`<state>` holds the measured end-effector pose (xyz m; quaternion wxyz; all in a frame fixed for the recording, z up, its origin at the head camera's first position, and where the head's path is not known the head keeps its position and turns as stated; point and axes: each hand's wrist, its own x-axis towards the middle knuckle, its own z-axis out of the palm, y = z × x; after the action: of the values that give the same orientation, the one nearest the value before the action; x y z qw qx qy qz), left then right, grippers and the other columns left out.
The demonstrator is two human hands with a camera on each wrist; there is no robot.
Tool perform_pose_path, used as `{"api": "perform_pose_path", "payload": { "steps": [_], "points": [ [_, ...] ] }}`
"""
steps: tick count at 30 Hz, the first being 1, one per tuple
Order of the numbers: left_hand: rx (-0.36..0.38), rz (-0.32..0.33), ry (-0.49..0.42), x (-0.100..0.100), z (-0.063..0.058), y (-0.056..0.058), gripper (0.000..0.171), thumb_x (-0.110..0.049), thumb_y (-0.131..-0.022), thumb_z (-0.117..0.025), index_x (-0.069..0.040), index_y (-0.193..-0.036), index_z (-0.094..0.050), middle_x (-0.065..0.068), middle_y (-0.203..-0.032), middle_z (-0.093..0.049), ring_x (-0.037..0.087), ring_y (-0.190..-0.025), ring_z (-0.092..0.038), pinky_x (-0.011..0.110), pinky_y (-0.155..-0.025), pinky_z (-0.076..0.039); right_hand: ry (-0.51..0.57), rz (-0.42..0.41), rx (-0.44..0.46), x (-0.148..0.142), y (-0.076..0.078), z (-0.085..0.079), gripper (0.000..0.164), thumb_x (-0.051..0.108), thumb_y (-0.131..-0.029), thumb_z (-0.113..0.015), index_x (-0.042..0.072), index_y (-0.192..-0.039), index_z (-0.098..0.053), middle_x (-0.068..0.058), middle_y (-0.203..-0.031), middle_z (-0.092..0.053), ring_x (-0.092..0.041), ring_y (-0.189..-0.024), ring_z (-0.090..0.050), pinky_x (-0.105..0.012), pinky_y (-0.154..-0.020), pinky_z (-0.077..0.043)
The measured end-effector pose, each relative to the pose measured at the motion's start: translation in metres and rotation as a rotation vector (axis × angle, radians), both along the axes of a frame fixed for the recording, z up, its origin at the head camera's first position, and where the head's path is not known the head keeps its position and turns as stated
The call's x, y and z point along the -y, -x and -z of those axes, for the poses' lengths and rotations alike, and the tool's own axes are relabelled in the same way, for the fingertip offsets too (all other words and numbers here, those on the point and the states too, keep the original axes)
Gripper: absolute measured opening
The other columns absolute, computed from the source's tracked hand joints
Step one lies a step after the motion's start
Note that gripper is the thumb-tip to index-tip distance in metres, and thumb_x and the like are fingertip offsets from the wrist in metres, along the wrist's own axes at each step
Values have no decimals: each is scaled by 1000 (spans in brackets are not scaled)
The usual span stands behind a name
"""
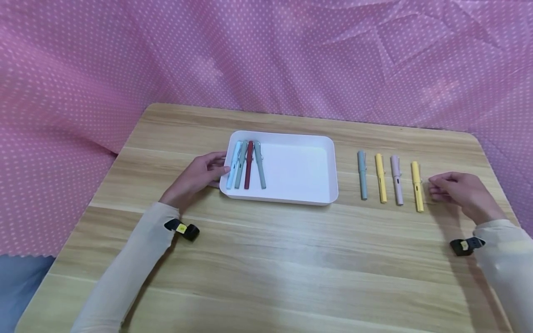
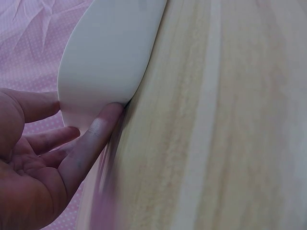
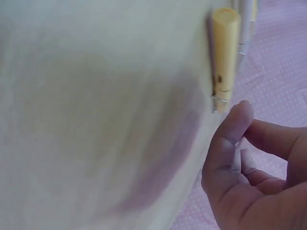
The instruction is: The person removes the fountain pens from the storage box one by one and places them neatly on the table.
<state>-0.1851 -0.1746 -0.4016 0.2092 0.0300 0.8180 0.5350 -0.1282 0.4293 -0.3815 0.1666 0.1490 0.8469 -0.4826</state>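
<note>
My left hand holds the left end of a white rectangular tray, thumb over the rim and fingers against the outer wall. Inside the tray, at its left, capped pens lie side by side: light blue, grey-green, dark red and another grey-green. On the table to the right stands a row of pens: blue-grey, yellow, lilac and yellow. Just right of that last one, my right hand hovers with loosely bent, empty fingers.
The wood-grain table has rounded far corners. A pink dotted cloth hangs behind it and down the left side. A small black camera is strapped to each wrist.
</note>
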Motion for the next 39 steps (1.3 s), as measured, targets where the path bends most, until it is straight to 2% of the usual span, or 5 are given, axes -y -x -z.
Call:
{"api": "perform_pose_path", "payload": {
  "steps": [5, 13, 24, 34, 39],
  "points": [
    [6, -3, -21, 1, 1, 0, 59, -30, -92, -62, -20, -145, -38, 6, -127, -51, 22, -110, -55, 32, -80, -57, 173, 42, -38, 3, 0, -13, 15, 18, -97, -55, 21, -88, -66, 8, -80, -68, -6, -74, -65, -23, -69, -58],
    [15, -1, -47, 2, 1, 1, 59, -31, -92, -62, -20, -145, -38, 6, -127, -51, 23, -110, -56, 33, -80, -57, 427, 81, -77, 18, 8, -31, 9, 12, -93, -60, 11, -90, -68, -3, -86, -70, -11, -81, -68, -25, -77, -57],
    [13, -1, -43, 1, 2, 1, 59, -31, -93, -62, -20, -145, -37, 6, -127, -51, 22, -110, -56, 32, -81, -57, 466, -22, -56, 47, 17, -48, 17, 19, -93, -62, 16, -110, -64, -3, -106, -69, -16, -99, -66, -31, -87, -53],
    [18, -6, -43, 2, 5, 1, 58, -31, -93, -62, -20, -145, -38, 6, -126, -51, 23, -110, -56, 32, -81, -57, 490, -110, -38, 83, 31, -67, 59, 21, -94, -61, -5, -137, -31, -4, -114, -65, -18, -107, -62, -30, -91, -51],
    [19, -9, -43, 2, 4, 1, 58, -31, -93, -62, -21, -145, -37, 7, -127, -50, 23, -111, -56, 32, -81, -57, 516, -154, -49, 107, 37, -75, 63, 20, -95, -59, -9, -140, -26, -6, -116, -64, -20, -107, -62, -32, -92, -50]
  ]
}}
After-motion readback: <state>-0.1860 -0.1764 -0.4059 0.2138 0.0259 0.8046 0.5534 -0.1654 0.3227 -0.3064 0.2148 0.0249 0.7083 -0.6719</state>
